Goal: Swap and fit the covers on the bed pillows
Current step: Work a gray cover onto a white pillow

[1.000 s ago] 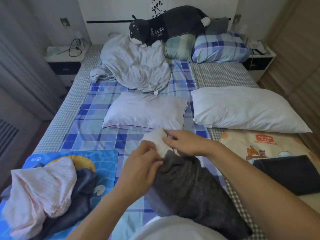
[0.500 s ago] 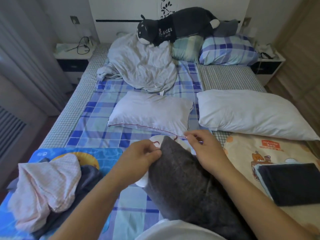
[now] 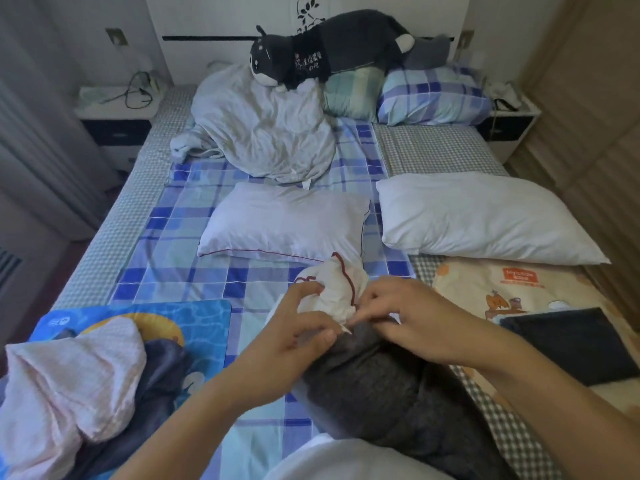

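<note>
A dark grey pillow cover (image 3: 374, 386) lies lengthwise in front of me with a white, red-piped pillow (image 3: 334, 287) sticking out of its open far end. My left hand (image 3: 298, 330) grips the cover's edge at the opening on the left. My right hand (image 3: 405, 320) pinches the edge on the right, fingertips at the seam where white meets grey. Two bare white pillows lie farther up the bed: a smaller red-piped one (image 3: 284, 225) and a bigger one (image 3: 485, 220).
A pink cloth over dark fabric (image 3: 72, 379) is heaped on a blue mat at the near left. A folded dark cover (image 3: 568, 344) rests on a cartoon-print sheet (image 3: 512, 289) at the right. A crumpled duvet (image 3: 263, 129), plush toy and plaid pillows fill the head end.
More of the white pillow now bulges out of the grey cover's opening. Both hands have come closer together at the cover's edge.
</note>
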